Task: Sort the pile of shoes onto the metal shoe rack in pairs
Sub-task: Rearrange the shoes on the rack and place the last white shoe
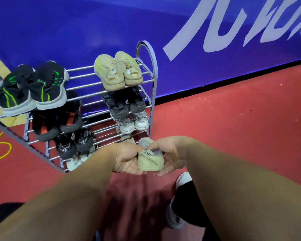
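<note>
A small beige shoe [150, 161] with a lettered tongue tab is held between both hands, low in front of the metal shoe rack [147, 49]. My left hand [127, 158] grips its left side and my right hand [170, 156] its right side. On the top shelf sit a black and green pair [30, 87] at the left and a cream pair [118, 70] at the right. Lower shelves hold a black and orange pair [57, 117], a dark grey pair [125, 103], a white pair [134, 124], a black pair [75, 144] and a pale shoe [75, 161].
The rack stands on red carpet [233, 127] against a blue banner [94, 28] with white lettering. A yellow cable [2, 152] lies on the floor at the left. My foot in a black sock and pale shoe [181, 193] is below the hands.
</note>
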Action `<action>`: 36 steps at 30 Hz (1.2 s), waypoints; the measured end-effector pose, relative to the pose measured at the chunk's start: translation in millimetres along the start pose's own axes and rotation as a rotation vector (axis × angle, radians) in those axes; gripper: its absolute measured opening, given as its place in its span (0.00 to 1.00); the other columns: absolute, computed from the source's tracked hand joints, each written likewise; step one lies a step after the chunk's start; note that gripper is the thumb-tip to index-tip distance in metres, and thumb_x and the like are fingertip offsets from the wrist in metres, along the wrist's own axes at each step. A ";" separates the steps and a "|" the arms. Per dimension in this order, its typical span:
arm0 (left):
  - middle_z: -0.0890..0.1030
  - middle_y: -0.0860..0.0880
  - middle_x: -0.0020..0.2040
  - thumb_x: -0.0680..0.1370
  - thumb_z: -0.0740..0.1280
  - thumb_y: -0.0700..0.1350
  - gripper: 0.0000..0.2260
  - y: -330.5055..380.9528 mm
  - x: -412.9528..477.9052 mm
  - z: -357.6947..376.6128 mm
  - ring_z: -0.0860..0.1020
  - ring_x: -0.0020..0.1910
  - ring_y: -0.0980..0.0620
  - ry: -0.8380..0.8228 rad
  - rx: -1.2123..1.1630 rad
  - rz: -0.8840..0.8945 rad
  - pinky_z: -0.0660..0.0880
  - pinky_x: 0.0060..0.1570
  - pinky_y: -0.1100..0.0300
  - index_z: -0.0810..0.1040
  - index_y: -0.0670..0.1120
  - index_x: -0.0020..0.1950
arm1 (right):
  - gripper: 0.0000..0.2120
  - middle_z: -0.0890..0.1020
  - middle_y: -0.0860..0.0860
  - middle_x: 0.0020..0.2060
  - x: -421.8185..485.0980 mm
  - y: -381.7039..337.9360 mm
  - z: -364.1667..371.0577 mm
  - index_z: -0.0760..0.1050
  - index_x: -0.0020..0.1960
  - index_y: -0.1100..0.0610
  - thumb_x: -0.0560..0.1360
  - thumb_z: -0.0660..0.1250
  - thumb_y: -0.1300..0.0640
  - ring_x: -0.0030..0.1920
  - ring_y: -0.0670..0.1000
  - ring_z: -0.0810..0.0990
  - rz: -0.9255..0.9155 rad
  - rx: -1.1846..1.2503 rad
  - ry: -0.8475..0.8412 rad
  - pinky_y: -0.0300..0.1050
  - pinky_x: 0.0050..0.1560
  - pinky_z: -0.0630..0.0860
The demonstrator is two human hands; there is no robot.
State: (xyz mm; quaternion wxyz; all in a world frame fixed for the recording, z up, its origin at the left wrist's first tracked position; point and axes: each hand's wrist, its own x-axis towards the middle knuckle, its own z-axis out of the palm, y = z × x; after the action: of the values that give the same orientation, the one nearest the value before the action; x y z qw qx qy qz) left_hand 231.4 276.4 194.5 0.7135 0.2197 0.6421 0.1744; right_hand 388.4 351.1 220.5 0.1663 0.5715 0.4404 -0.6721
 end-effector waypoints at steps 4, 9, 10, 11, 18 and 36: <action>0.86 0.44 0.40 0.84 0.59 0.47 0.13 -20.4 57.9 -3.1 0.85 0.36 0.50 0.040 -0.071 -0.049 0.83 0.39 0.56 0.80 0.41 0.57 | 0.19 0.83 0.56 0.48 56.8 14.1 -3.3 0.80 0.60 0.58 0.76 0.71 0.45 0.35 0.54 0.86 0.078 0.042 -0.044 0.50 0.31 0.85; 0.86 0.42 0.50 0.84 0.62 0.51 0.16 -33.4 127.4 -19.1 0.86 0.45 0.46 0.114 -0.242 -0.032 0.84 0.47 0.51 0.79 0.40 0.62 | 0.10 0.84 0.54 0.42 130.8 17.1 -9.1 0.80 0.52 0.59 0.82 0.66 0.52 0.41 0.51 0.83 0.088 0.163 -0.075 0.50 0.52 0.81; 0.86 0.41 0.50 0.84 0.63 0.51 0.16 -34.5 140.2 -23.5 0.86 0.45 0.45 0.137 -0.291 -0.032 0.84 0.47 0.50 0.79 0.39 0.63 | 0.09 0.84 0.54 0.41 146.0 15.9 -10.9 0.79 0.50 0.60 0.82 0.66 0.54 0.42 0.51 0.82 0.081 0.191 -0.056 0.51 0.54 0.80; 0.86 0.41 0.50 0.84 0.63 0.51 0.16 -34.2 152.4 -27.6 0.86 0.45 0.44 0.160 -0.322 -0.031 0.84 0.46 0.50 0.79 0.40 0.63 | 0.07 0.85 0.54 0.39 160.7 14.1 -12.9 0.79 0.48 0.60 0.81 0.67 0.57 0.41 0.51 0.82 0.080 0.227 -0.037 0.51 0.55 0.79; 0.81 0.46 0.59 0.83 0.61 0.59 0.18 -23.2 217.9 -65.9 0.81 0.59 0.41 0.133 -0.264 -0.067 0.79 0.60 0.46 0.76 0.49 0.66 | 0.05 0.86 0.57 0.41 254.4 2.1 -28.5 0.79 0.56 0.60 0.80 0.68 0.64 0.39 0.52 0.85 0.008 0.427 0.053 0.46 0.38 0.84; 0.80 0.55 0.40 0.76 0.71 0.39 0.24 -31.4 299.5 -138.5 0.76 0.39 0.52 0.519 -0.068 0.013 0.78 0.50 0.57 0.74 0.52 0.71 | 0.16 0.84 0.59 0.58 405.5 -39.6 -45.3 0.77 0.63 0.59 0.76 0.72 0.62 0.51 0.55 0.85 -0.072 0.650 0.315 0.42 0.35 0.84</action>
State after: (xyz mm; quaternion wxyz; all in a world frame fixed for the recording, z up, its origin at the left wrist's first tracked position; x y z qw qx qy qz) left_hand 127.2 421.4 -84.7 0.5307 0.1476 0.7959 0.2512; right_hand 269.6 522.1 -132.6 -0.1181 0.6751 0.2438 -0.6862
